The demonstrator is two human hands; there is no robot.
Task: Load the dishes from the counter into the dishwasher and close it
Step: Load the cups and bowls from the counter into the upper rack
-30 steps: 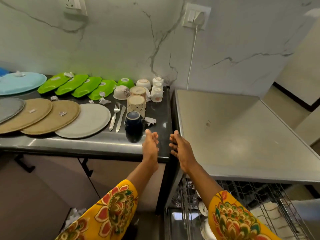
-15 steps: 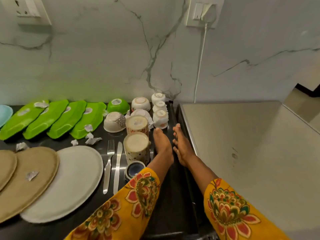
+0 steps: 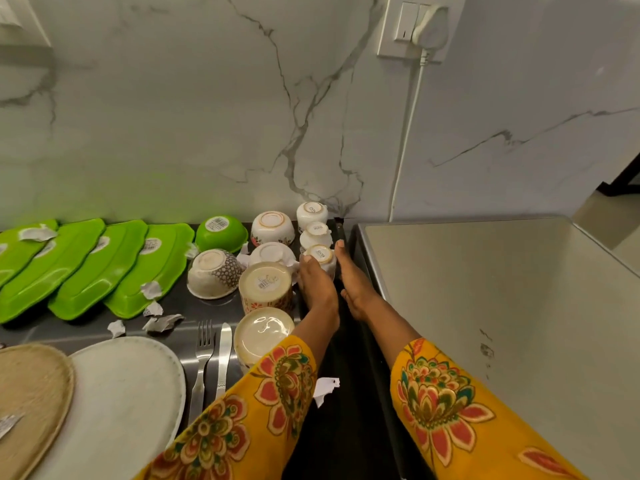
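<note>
Three small white cups stand upside down in a row by the wall; the nearest cup (image 3: pixel 321 253) sits between my fingertips. My left hand (image 3: pixel 317 285) touches its left side with the fingers stretched out. My right hand (image 3: pixel 353 284) lies along its right side, fingers straight. The cup rests on the dark counter (image 3: pixel 332 427). To the left stand upturned cream tumblers (image 3: pixel 265 284), patterned bowls (image 3: pixel 213 271), a green bowl (image 3: pixel 221 232) and green plates (image 3: pixel 104 268). A fork (image 3: pixel 202 355), a knife (image 3: pixel 223 355) and a large white plate (image 3: pixel 121 393) lie nearer me. The dishwasher's racks are out of view.
A steel top (image 3: pixel 502 306) fills the right side, edge to edge with the counter. The marble wall rises just behind the cups, with a plugged socket (image 3: pixel 420 27) and its cable running down. Torn paper scraps (image 3: pixel 325 388) lie on the counter. A tan mat (image 3: pixel 31 403) sits at lower left.
Both hands have moved forward over the counter from its front edge to the nearest small cup. The view has moved in closer and the dishwasher rack has dropped out of sight.
</note>
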